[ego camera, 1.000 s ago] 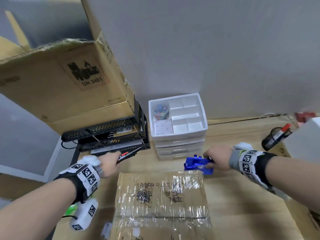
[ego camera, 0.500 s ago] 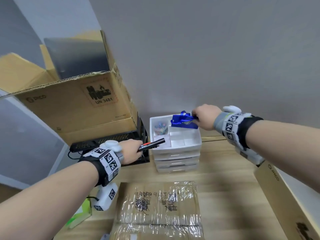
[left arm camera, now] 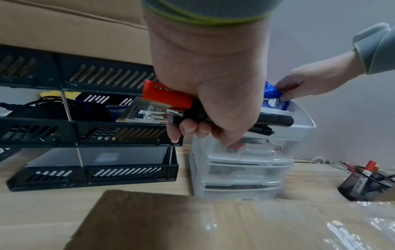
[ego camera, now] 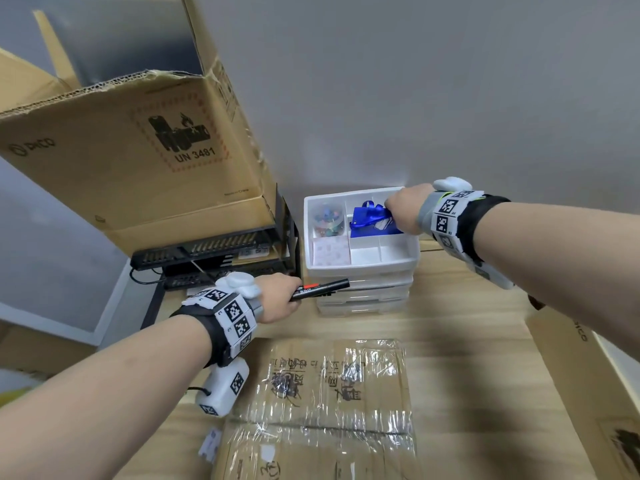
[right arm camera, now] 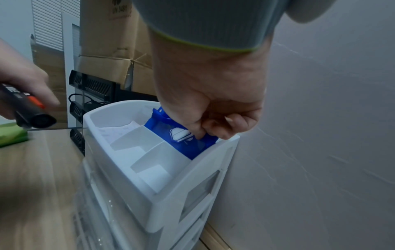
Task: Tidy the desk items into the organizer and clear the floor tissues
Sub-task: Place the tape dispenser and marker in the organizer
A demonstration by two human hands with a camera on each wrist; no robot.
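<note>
Head view: right hand [ego camera: 403, 211] pinches blue pouch [ego camera: 370, 221] down into a rear compartment of white organizer [ego camera: 360, 268], likely seating it. Left hand [ego camera: 277, 299] fists markers [ego camera: 320, 289] just in front, probably queued next. Floor tissues not visible.

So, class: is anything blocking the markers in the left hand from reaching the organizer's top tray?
Nothing visible. The left hand holds the markers just before the organizer; its front compartments look free, while the right hand occupies the back.
</note>
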